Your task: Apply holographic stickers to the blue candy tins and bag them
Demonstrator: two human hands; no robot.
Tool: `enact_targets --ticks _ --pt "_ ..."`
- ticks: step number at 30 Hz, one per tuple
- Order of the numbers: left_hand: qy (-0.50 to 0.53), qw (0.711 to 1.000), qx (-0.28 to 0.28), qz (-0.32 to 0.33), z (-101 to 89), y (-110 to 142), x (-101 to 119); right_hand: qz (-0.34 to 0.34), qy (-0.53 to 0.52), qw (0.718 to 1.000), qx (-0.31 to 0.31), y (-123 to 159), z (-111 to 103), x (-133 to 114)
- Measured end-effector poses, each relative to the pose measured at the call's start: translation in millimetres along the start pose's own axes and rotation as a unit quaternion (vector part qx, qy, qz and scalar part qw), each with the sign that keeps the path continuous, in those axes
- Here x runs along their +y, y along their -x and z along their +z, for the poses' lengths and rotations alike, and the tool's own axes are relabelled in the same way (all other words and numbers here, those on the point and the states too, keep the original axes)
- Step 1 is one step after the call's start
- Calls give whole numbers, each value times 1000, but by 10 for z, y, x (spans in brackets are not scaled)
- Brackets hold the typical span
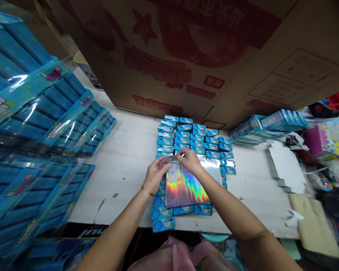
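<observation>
Several small blue candy boxes (197, 141) lie in rows on the white table (130, 158). A shiny holographic sheet (186, 184) rests on top of the nearer rows. My left hand (156, 174) and my right hand (190, 160) meet over the sheet's far edge, fingers pinched on a small clear sticker or strip (173, 161) between them. A gold bracelet (147, 191) circles my left wrist.
Stacks of wrapped blue display packs (45, 124) tower at the left. A large printed cardboard box (186, 56) stands behind the table. More blue boxes (268, 124), a flat white carton (286, 165) and mixed clutter lie at the right.
</observation>
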State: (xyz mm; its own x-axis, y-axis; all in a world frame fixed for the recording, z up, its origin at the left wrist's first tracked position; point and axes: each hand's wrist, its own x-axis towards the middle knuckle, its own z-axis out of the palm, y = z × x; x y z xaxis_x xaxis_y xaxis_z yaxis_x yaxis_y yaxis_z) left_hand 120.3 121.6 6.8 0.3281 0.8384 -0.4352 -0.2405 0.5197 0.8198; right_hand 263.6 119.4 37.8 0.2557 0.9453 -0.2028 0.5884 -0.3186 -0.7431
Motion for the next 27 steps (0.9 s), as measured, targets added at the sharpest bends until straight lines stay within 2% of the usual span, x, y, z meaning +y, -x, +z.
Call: enact_targets --ticks 4,8,11,14,18,21,27 --pt "-14 996 89 -11 -73 -115 28 49 -59 997 -15 -107 89 107" --pt "-62 989 137 7 -166 -321 105 78 -149 985 -34 -268 238 115" --pt "-95 981 169 21 -267 -565 142 73 -174 982 -21 -453 343 87" --pt "-157 966 201 53 -386 -846 119 62 -125 990 -11 -680 416 80" --pt "-217 947 219 92 -499 -1137 11 81 -16 997 -12 -926 458 86" --pt "-198 950 228 80 -512 -1235 -60 94 45 994 -19 -1008 455 81" --pt "-162 960 227 39 -456 -1280 -90 105 140 984 -26 -1027 452 -12"
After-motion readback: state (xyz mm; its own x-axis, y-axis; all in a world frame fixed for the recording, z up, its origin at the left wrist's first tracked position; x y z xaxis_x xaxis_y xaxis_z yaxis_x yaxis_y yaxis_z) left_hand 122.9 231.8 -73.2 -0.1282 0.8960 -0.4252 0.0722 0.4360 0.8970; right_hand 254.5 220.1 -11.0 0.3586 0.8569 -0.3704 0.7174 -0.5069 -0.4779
